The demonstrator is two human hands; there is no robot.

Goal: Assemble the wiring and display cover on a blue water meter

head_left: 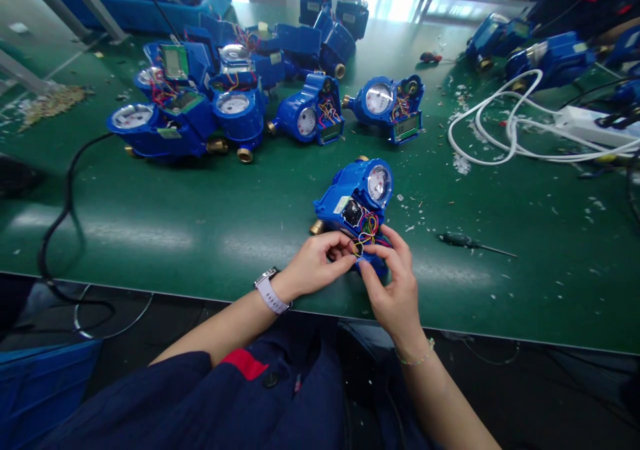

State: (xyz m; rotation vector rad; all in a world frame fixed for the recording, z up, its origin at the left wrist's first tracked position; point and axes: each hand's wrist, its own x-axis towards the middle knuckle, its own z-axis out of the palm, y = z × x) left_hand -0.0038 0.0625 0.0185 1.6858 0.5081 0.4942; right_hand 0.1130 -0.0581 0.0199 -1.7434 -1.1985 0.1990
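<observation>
A blue water meter (pixel 345 187) with a round glass dial lies near the table's front edge, its housing open and coloured wires (pixel 370 227) showing. My left hand (pixel 325 260) comes in from the left, thumb and fingertips pinched on the thin wires at the front of the meter. On the right, my right hand (pixel 395 280) has its thumb and fingers closed round the same wire bundle and the front part of the housing. The fingertips of both hands nearly meet there. What lies beneath the fingers is hidden.
More blue meters (pixel 237 107) stand across the back of the green table (pixel 200 203). A screwdriver (pixel 457 239) lies to the right. White cable (pixel 483 130) loops near a power strip (pixel 590 127). Black cable (pixel 67 203) hangs over the left edge. Another person's dark sleeve (pixel 560 3) shows at the upper right.
</observation>
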